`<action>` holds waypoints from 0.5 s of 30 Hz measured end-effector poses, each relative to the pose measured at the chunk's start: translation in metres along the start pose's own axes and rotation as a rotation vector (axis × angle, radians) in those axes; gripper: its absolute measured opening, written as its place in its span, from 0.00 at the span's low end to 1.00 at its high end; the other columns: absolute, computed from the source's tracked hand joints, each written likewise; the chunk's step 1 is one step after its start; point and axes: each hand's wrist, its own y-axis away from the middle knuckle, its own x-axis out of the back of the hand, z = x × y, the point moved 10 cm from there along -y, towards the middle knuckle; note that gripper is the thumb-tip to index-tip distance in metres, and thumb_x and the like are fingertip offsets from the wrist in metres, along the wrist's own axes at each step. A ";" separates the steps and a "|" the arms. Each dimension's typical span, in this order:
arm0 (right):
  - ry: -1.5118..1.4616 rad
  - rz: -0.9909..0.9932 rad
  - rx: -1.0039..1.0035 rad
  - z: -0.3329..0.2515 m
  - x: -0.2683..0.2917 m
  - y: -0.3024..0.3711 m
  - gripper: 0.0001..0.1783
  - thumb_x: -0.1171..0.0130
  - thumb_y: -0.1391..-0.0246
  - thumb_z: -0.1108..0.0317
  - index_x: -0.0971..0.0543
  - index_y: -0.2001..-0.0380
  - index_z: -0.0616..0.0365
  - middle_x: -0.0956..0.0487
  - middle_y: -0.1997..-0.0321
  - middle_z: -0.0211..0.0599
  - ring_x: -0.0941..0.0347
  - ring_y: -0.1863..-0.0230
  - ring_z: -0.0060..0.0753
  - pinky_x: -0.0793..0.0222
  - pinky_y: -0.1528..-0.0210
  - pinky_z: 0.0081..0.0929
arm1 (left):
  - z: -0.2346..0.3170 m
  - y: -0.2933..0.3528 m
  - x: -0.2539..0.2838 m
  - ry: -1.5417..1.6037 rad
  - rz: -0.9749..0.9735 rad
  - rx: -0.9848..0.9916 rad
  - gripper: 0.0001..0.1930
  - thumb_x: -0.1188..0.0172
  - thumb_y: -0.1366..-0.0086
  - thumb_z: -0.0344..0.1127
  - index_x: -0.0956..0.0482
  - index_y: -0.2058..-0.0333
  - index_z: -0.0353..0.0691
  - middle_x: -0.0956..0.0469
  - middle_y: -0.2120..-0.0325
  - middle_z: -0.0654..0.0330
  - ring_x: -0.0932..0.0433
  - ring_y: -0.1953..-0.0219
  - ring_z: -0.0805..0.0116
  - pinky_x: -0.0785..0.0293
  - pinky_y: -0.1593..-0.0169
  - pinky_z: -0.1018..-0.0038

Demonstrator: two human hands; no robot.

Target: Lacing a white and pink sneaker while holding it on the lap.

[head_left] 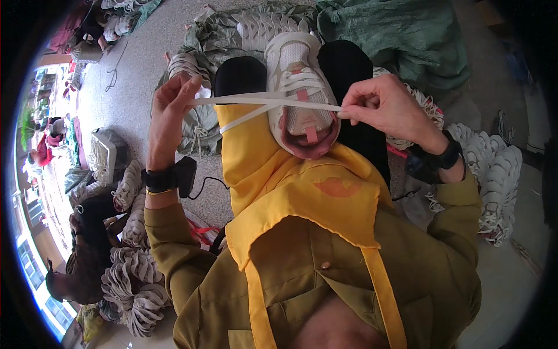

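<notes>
A white sneaker upper (pixel 304 119) with pink tabs and a pink lining rests on my lap between my knees, its toe pointing away from me. A flat white shoelace (pixel 249 100) runs through its eyelets and is stretched sideways above the shoe. My left hand (pixel 175 104) pinches the lace out to the left. On the right, my right hand (pixel 381 106) pinches the lace between thumb and fingertips, close to the shoe's side. One strand of lace slants down across the yellow apron (pixel 250 148) over my left thigh.
Stacked white shoe uppers (pixel 494 174) lie at the right, and more piles (pixel 136 285) at the lower left. A green sack (pixel 401 41) spreads on the floor ahead. Another person (pixel 84 256) sits at the far left.
</notes>
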 end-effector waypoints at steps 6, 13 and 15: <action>0.055 0.063 0.141 -0.029 -0.018 -0.011 0.08 0.34 0.46 0.69 0.17 0.70 0.65 0.19 0.78 0.39 0.23 0.75 0.19 0.29 0.71 0.23 | 0.010 -0.003 -0.003 -0.738 0.158 -0.233 0.10 0.32 0.37 0.33 0.23 0.62 0.34 0.19 0.71 0.65 0.27 0.73 0.81 0.31 0.69 0.79; 0.066 0.100 0.226 -0.047 -0.028 -0.016 0.07 0.34 0.45 0.71 0.17 0.68 0.65 0.17 0.75 0.44 0.17 0.74 0.35 0.24 0.70 0.27 | 0.045 0.029 -0.143 -0.431 -0.366 -0.287 0.10 0.43 0.32 0.20 0.24 0.53 0.32 0.21 0.56 0.60 0.22 0.58 0.77 0.24 0.52 0.78; 0.087 0.121 0.258 -0.050 -0.026 -0.015 0.07 0.34 0.45 0.72 0.17 0.67 0.65 0.17 0.75 0.45 0.16 0.73 0.36 0.23 0.69 0.28 | 0.035 0.029 -0.154 -0.384 -0.406 -0.242 0.06 0.44 0.31 0.21 0.24 0.56 0.32 0.21 0.59 0.59 0.23 0.59 0.78 0.24 0.52 0.77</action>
